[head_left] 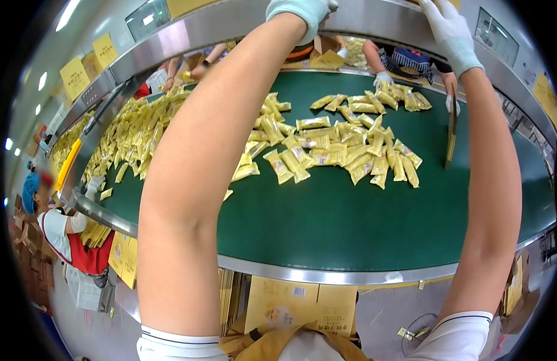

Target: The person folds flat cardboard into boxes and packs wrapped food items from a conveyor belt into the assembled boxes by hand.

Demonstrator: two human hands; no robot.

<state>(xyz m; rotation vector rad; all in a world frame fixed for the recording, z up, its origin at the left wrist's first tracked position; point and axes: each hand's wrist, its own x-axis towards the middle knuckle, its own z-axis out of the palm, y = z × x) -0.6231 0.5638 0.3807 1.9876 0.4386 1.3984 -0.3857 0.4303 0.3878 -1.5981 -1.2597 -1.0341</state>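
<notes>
Both my arms reach up and forward over a green conveyor belt (326,228). My left hand (301,17), in a pale glove, is at the metal beam (362,21) at the top edge; most of its fingers are cut off by the frame. My right hand (451,37), also gloved, lies against the same beam farther right, with its visible fingers stretched out and apart. Nothing shows in it. Below and between my arms, yellow wrapped packets (329,156) lie loosely piled on the belt. A larger heap of packets (131,132) is left of my left arm.
A person in a blue cap and red apron (89,256) works at the left. Across the belt, other people's hands (383,78) are near packets. A thin upright board (451,135) stands by my right forearm. Below the belt's metal edge (326,277) is an open carton (299,304).
</notes>
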